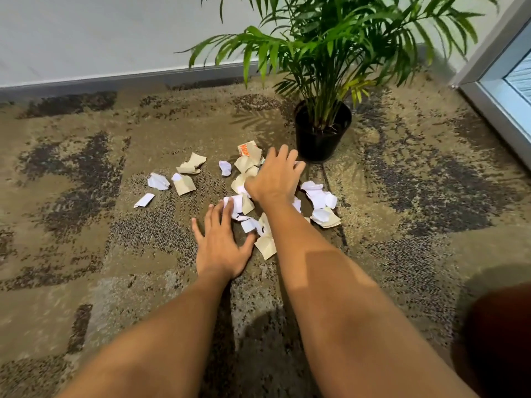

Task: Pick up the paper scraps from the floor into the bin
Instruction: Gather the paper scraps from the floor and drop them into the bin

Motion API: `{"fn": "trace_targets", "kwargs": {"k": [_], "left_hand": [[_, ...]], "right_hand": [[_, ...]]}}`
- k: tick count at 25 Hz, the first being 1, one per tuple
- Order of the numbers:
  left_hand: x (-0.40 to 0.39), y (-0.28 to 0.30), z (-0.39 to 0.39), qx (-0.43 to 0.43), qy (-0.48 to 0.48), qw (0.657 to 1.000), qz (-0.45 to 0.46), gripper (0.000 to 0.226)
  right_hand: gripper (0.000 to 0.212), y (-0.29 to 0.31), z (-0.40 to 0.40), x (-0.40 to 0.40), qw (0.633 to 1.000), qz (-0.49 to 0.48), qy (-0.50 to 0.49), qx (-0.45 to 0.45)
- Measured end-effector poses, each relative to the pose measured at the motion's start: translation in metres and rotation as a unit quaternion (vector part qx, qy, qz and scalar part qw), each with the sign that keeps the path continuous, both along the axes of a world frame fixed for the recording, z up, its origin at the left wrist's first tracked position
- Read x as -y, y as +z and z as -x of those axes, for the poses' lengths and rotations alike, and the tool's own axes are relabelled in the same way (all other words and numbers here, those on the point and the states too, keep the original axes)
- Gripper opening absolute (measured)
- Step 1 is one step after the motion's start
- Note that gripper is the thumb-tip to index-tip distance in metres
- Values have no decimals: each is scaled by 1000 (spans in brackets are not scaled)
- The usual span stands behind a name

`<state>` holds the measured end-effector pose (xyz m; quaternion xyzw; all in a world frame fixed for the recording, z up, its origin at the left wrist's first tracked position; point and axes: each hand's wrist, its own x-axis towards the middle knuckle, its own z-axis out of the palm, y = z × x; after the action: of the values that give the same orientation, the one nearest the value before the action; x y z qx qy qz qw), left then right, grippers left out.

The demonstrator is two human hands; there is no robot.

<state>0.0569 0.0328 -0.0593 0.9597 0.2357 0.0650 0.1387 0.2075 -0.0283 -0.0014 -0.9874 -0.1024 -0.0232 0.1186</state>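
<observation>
Paper scraps [184, 183], white and tan, lie scattered on patterned carpet [86, 254], thickest in centre near black plant pot [321, 139]. Left hand [219, 247] flat, fingers spread and straight, fingertips touching white scrap at near edge of pile; grips nothing. Right hand [274, 179] palm down over pile's far part, fingers extended onto scraps; whether anything is pinched beneath, cannot tell. Palm plant [330, 53] stands in pot. Bin not in view.

At frame centre, paper scraps [244, 191] are strewn on patterned carpet [86, 254]. They are covered by the spread left hand [219, 244] and right hand [274, 179]; a potted plant [321, 130] stands just behind.
</observation>
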Motion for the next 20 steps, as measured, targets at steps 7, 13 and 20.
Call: {"fn": "trace_targets", "kwargs": {"k": [7,13,20], "left_hand": [[-2,-3,-2,-26,-5,999,-23,85],[-3,-10,-2,-33,-5,998,-47,86],[-2,-6,-1,-35,-25,998,-35,84]], "right_hand": [[75,-6,-28,-35,982,-1,88,-168],[68,3,-21,-5,987,55,83,-126],[58,-3,9,49,981,-27,12,-190]]}}
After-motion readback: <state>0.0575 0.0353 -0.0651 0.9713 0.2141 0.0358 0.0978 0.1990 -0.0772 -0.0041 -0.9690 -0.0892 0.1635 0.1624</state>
